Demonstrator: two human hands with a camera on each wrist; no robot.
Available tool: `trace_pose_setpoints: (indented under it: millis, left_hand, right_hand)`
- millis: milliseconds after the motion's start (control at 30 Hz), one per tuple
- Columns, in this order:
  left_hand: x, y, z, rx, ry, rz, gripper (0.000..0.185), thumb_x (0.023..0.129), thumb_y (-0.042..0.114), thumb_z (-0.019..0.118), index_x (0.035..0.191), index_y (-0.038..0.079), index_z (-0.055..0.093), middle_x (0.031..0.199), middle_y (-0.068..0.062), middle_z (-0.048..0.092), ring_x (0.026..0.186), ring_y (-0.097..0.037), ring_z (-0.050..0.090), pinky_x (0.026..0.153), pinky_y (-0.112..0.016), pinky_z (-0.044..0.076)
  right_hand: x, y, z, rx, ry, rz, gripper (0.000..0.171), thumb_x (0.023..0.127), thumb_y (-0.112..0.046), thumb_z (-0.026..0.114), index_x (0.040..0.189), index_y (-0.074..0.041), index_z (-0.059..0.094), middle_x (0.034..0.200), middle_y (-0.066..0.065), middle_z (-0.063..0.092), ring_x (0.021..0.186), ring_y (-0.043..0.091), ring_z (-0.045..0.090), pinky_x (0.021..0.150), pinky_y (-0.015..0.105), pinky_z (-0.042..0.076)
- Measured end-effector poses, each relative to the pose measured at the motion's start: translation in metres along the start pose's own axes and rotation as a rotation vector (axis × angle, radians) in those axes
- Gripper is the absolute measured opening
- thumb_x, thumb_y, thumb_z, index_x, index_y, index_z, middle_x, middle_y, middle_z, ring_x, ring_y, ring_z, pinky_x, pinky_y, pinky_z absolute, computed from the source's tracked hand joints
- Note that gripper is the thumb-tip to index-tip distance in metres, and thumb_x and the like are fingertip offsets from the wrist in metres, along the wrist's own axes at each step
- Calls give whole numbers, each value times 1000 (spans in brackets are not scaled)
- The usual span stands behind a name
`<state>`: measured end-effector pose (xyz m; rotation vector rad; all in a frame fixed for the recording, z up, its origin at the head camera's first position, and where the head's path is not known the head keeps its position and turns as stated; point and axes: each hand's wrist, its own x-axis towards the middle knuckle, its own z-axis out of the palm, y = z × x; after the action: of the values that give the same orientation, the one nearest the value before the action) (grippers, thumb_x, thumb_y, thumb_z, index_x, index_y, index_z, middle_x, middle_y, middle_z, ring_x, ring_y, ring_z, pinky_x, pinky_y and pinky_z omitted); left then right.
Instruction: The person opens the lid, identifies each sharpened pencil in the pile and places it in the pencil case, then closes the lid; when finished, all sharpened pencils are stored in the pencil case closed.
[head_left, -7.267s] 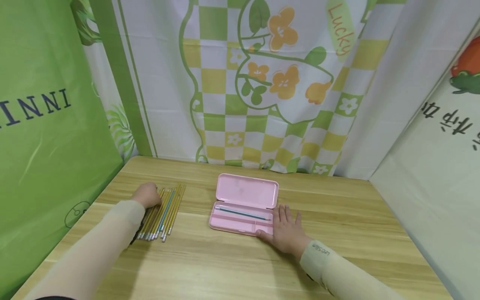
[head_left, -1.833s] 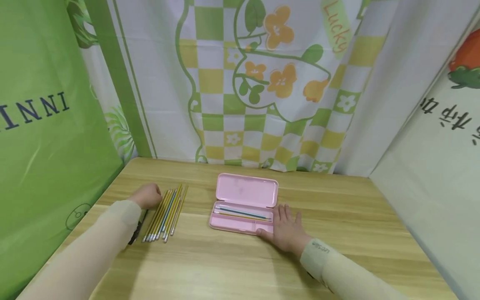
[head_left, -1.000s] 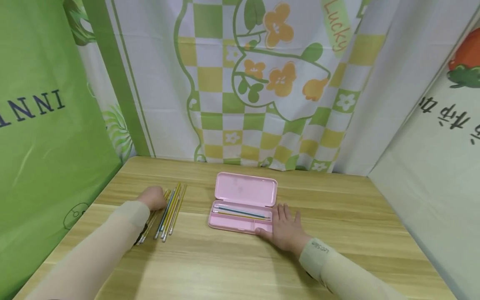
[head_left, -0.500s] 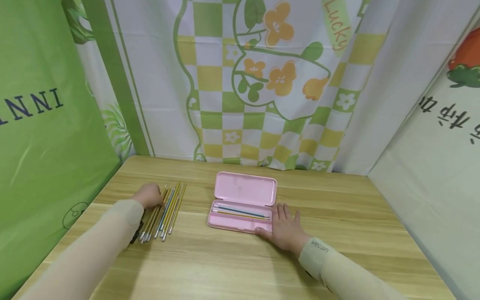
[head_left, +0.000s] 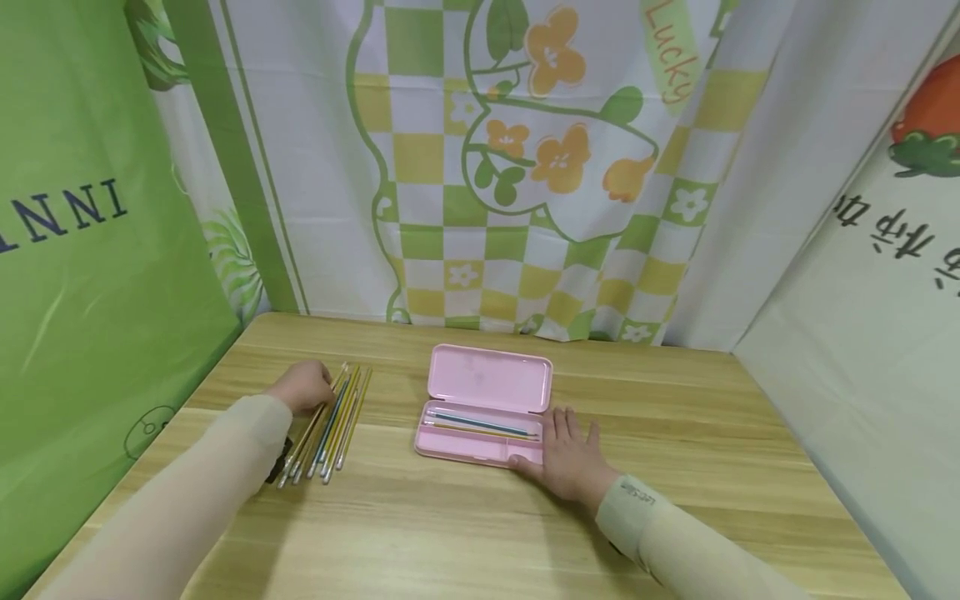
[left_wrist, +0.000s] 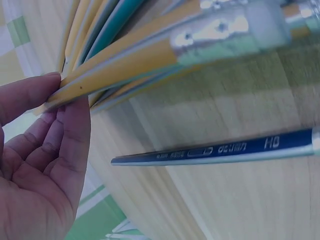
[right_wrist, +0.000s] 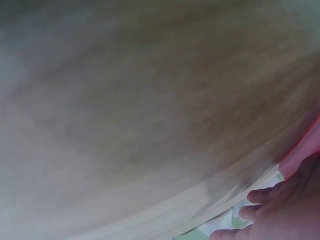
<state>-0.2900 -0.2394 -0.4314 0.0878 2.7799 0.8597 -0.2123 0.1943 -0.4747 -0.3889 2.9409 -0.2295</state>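
My left hand (head_left: 303,385) is at the left of the table, at the far ends of a fanned bunch of pencils (head_left: 347,425), mostly yellow with one teal. In the left wrist view its thumb and fingers pinch a yellow pencil (left_wrist: 130,72) near the tip, the eraser end pointing away from the hand. My right hand (head_left: 573,462) lies with fingers straight against the right end of a pink pencil case (head_left: 457,446). The case's lid (head_left: 491,379) is raised. A blue pencil (head_left: 480,421) and a yellow pencil (head_left: 468,429) lie in its long rear compartment.
A dark blue pencil (left_wrist: 225,150) lies apart from the bunch in the left wrist view. Behind the wooden table (head_left: 450,525) hangs a checkered curtain (head_left: 465,242). A green cloth (head_left: 90,292) borders the left side and a white one (head_left: 847,367) the right.
Since the oldest frame, a yellow pencil has come to lie beside the blue one in the case. My left hand has shifted slightly right with a pinched pencil. The right hand stays put.
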Motion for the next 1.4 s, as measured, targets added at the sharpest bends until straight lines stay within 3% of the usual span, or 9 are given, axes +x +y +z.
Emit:
trace_pose_setpoints:
  millis: [100, 333, 467, 600, 833, 967, 1167, 1400]
  left_hand:
    - [0, -1, 3, -9, -4, 4, 11, 77, -2, 67, 77, 2, 56, 71, -7, 56, 60, -16, 54, 53, -26, 50]
    - [4, -4, 6, -17, -7, 11, 25, 77, -2, 66, 67, 11, 47, 62, -1, 49, 52, -12, 48, 49, -23, 45]
    - [4, -2, 3, -13, -8, 9, 9, 79, -1, 69, 79, -3, 60, 74, -10, 59, 61, -17, 55, 55, -27, 51]
    - [6, 4, -2, 14, -4, 19, 19, 79, 1, 70, 93, -11, 66, 82, -14, 65, 68, -21, 60, 61, -31, 54]
    - [8, 15, -6, -74, 28, 51, 11, 82, 0, 66, 90, -5, 60, 81, -12, 61, 67, -20, 59, 61, -32, 54]
    - [11, 26, -7, -97, 24, 60, 7, 86, 1, 64, 89, -3, 59, 77, -9, 59, 65, -19, 57, 62, -33, 54]
    - [18, 50, -6, -147, 14, 76, 19, 90, 0, 65, 105, -12, 61, 85, -13, 63, 70, -19, 61, 67, -34, 59]
    - [25, 76, 0, -295, -122, 196, 29, 97, -3, 58, 121, -20, 58, 102, -28, 67, 83, -24, 67, 75, -34, 61]
  right_hand:
    - [-1, -2, -3, 13, 2, 0, 109, 96, -77, 43, 159, 8, 18, 163, 35, 17, 152, 51, 12, 115, 74, 1]
    - [-2, -3, -5, 15, 6, -1, 108, 96, -77, 42, 159, 7, 19, 163, 34, 20, 151, 50, 14, 116, 75, 3]
    - [0, 0, -3, 23, 13, -2, 109, 95, -78, 42, 159, 8, 19, 162, 35, 19, 151, 51, 14, 115, 75, 1]
    - [2, 4, 4, 27, 32, -7, 109, 95, -77, 43, 159, 7, 19, 162, 35, 19, 151, 51, 13, 115, 75, 1]
    - [0, 3, 0, 15, 21, -4, 113, 94, -80, 40, 159, 9, 16, 162, 36, 18, 151, 51, 13, 115, 74, 1]
    - [-2, 1, -3, 16, 12, 2, 111, 95, -79, 41, 159, 8, 18, 162, 35, 19, 151, 51, 14, 116, 74, 1]
    - [-1, 0, -4, 10, 12, 7, 110, 95, -79, 41, 159, 7, 18, 163, 34, 20, 152, 50, 14, 116, 75, 3]
    - [5, 5, 6, 7, 5, 7, 115, 93, -82, 39, 161, 7, 14, 164, 33, 16, 152, 49, 12, 116, 74, 2]
